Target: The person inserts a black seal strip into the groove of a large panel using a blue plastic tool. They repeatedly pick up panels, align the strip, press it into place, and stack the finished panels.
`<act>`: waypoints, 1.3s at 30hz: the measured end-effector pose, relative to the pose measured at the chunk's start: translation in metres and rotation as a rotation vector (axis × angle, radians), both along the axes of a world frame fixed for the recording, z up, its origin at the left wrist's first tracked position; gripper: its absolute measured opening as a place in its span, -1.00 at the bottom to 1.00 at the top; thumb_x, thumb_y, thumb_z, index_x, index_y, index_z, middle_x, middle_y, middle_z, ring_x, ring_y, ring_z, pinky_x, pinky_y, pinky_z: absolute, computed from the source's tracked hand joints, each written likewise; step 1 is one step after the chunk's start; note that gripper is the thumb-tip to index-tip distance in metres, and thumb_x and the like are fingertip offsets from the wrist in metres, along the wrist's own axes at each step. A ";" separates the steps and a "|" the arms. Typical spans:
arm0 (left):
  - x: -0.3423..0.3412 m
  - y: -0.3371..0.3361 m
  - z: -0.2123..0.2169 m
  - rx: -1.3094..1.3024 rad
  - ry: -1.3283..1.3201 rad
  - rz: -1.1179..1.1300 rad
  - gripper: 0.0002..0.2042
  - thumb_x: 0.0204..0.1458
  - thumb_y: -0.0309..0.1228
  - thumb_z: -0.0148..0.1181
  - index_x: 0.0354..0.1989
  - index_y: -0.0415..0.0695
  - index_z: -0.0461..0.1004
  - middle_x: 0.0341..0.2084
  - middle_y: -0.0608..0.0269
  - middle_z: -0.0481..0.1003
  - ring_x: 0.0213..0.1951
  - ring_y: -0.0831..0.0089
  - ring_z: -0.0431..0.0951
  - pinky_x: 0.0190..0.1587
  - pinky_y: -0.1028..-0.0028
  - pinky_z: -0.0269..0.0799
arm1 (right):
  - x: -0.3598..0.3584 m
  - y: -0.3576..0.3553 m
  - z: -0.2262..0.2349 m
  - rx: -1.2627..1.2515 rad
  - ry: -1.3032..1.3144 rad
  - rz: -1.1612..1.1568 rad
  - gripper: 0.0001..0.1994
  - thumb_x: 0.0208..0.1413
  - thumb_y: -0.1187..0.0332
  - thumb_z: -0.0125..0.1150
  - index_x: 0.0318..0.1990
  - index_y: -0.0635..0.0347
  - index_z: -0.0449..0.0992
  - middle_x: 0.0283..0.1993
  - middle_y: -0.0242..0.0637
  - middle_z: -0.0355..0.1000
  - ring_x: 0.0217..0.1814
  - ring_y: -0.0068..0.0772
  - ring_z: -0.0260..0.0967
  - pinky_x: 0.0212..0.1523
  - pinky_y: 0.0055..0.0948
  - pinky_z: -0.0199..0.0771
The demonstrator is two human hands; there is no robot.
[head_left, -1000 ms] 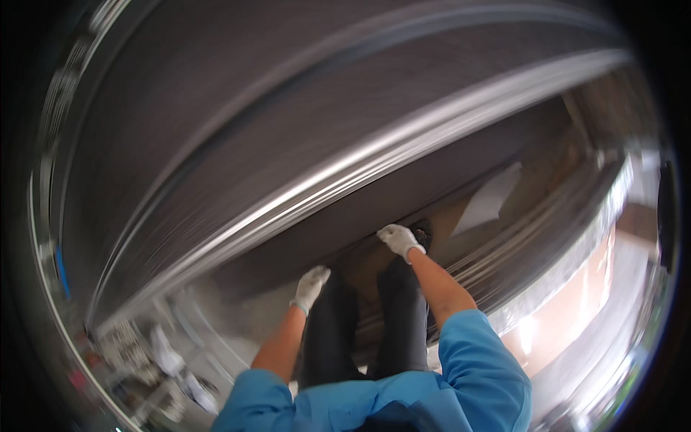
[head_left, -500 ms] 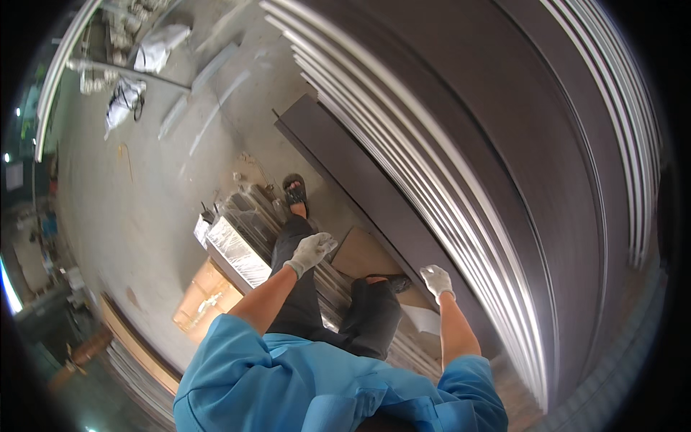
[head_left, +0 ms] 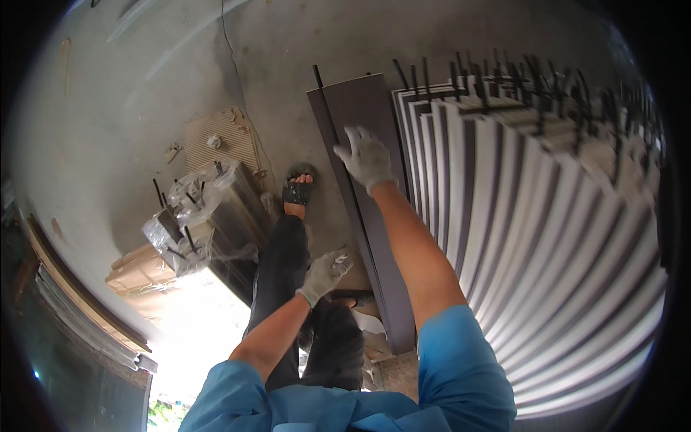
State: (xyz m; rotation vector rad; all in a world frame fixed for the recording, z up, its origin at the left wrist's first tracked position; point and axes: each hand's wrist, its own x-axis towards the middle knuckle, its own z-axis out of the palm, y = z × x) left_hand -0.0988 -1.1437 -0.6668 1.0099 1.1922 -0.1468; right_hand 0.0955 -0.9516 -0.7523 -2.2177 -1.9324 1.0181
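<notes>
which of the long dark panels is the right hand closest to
The single dark brown panel lying alone on the concrete floor, left of the big stack; the gloved right hand is spread over its far end.

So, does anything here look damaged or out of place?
Yes. A crack runs through the concrete floor at the top. Flattened cardboard lies loose beside a plastic-wrapped bundle. One dark panel sits apart from the neat stack of panels, under the gloved right hand.
</notes>
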 end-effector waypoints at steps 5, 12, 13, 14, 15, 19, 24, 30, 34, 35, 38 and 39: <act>0.022 0.045 0.003 -0.333 -0.217 0.311 -0.67 0.26 -0.36 0.19 0.10 -0.29 0.46 -0.08 0.06 0.58 0.01 0.32 0.60 0.05 0.40 0.50 | -0.020 0.109 -0.102 0.018 -0.245 0.232 -0.42 0.12 -0.05 0.30 0.20 0.06 0.40 0.19 -0.28 0.37 0.31 -0.21 0.28 0.21 -0.09 0.37; 0.010 0.067 0.002 -0.550 -0.327 0.641 -0.65 0.32 -0.48 0.08 0.22 -0.35 0.33 0.08 0.09 0.47 0.13 0.39 0.50 0.21 0.46 0.38 | -0.024 0.125 -0.136 -0.156 -0.434 0.365 -0.41 0.06 -0.09 0.34 0.16 0.01 0.42 0.19 -0.42 0.39 0.33 -0.28 0.26 0.16 -0.02 0.40; 0.008 0.066 0.000 -0.573 -0.332 0.669 -0.65 0.32 -0.48 0.08 0.23 -0.35 0.33 0.08 0.09 0.47 0.14 0.40 0.49 0.23 0.46 0.36 | -0.023 0.124 -0.136 -0.131 -0.430 0.374 -0.42 0.06 -0.09 0.35 0.15 0.01 0.42 0.18 -0.42 0.39 0.32 -0.29 0.27 0.15 -0.03 0.41; 0.007 0.064 -0.001 -0.641 -0.326 0.686 -0.64 0.32 -0.47 0.07 0.23 -0.35 0.33 0.07 0.10 0.47 0.15 0.40 0.48 0.24 0.46 0.35 | -0.020 0.122 -0.135 -0.159 -0.427 0.382 -0.43 0.06 -0.08 0.35 0.14 0.01 0.42 0.17 -0.43 0.40 0.31 -0.29 0.28 0.15 -0.03 0.41; 0.006 0.063 -0.003 -0.616 -0.371 0.759 -0.64 0.33 -0.44 0.08 0.23 -0.35 0.34 0.07 0.11 0.48 0.14 0.41 0.48 0.23 0.47 0.35 | -0.018 0.122 -0.135 -0.152 -0.414 0.382 -0.43 0.05 -0.07 0.36 0.13 0.01 0.43 0.17 -0.43 0.40 0.30 -0.30 0.28 0.14 -0.04 0.41; 0.004 0.064 -0.004 -0.679 -0.409 0.880 -0.62 0.34 -0.34 0.09 0.21 -0.34 0.36 0.04 0.16 0.49 0.10 0.45 0.49 0.19 0.49 0.37 | -0.011 0.114 -0.134 -0.091 -0.391 0.369 -0.45 0.06 -0.08 0.35 0.12 0.00 0.46 0.12 -0.45 0.43 0.25 -0.33 0.32 0.14 -0.04 0.40; 0.006 0.077 0.000 -0.677 -0.423 0.908 -0.57 0.34 -0.25 0.10 0.22 -0.33 0.36 0.00 0.21 0.51 0.03 0.50 0.51 0.13 0.48 0.39 | -0.008 0.102 -0.132 -0.146 -0.362 0.366 -0.43 0.01 -0.02 0.39 0.12 0.03 0.43 0.19 -0.42 0.40 0.31 -0.32 0.29 0.14 -0.07 0.39; 0.014 0.074 0.002 -0.654 -0.468 0.902 -0.52 0.34 -0.16 0.09 0.24 -0.30 0.35 -0.02 0.23 0.50 0.04 0.49 0.50 0.17 0.41 0.37 | -0.008 0.087 -0.129 -0.122 -0.358 0.348 -0.41 0.00 0.01 0.42 0.14 0.03 0.42 0.21 -0.42 0.39 0.33 -0.32 0.27 0.14 -0.05 0.41; 0.014 0.072 0.003 -0.615 -0.486 0.898 -0.50 0.33 -0.13 0.11 0.22 -0.31 0.36 -0.03 0.25 0.50 0.03 0.49 0.49 0.17 0.40 0.36 | -0.006 0.081 -0.129 -0.123 -0.349 0.352 -0.40 -0.01 0.02 0.42 0.15 0.03 0.40 0.21 -0.42 0.39 0.33 -0.32 0.28 0.17 -0.04 0.41; 0.013 0.073 0.004 -0.612 -0.486 0.893 -0.50 0.32 -0.12 0.11 0.22 -0.31 0.36 -0.03 0.25 0.50 0.03 0.49 0.49 0.17 0.40 0.36 | -0.005 0.080 -0.130 -0.139 -0.342 0.347 -0.40 -0.01 0.02 0.42 0.15 0.03 0.40 0.21 -0.42 0.38 0.32 -0.32 0.28 0.18 -0.04 0.40; 0.008 0.081 0.005 -0.647 -0.471 0.882 -0.49 0.32 -0.10 0.10 0.22 -0.31 0.36 -0.04 0.24 0.50 0.02 0.49 0.49 0.16 0.41 0.36 | -0.004 0.075 -0.132 -0.106 -0.332 0.344 -0.42 0.00 0.01 0.42 0.13 0.00 0.42 0.15 -0.43 0.38 0.31 -0.31 0.27 0.23 -0.01 0.37; 0.006 0.084 0.005 -0.648 -0.457 0.887 -0.49 0.32 -0.10 0.10 0.22 -0.31 0.36 -0.04 0.23 0.50 0.02 0.49 0.49 0.16 0.40 0.36 | -0.004 0.073 -0.132 -0.061 -0.326 0.342 -0.44 0.00 0.00 0.42 0.12 -0.01 0.43 0.12 -0.43 0.38 0.30 -0.30 0.27 0.25 0.00 0.36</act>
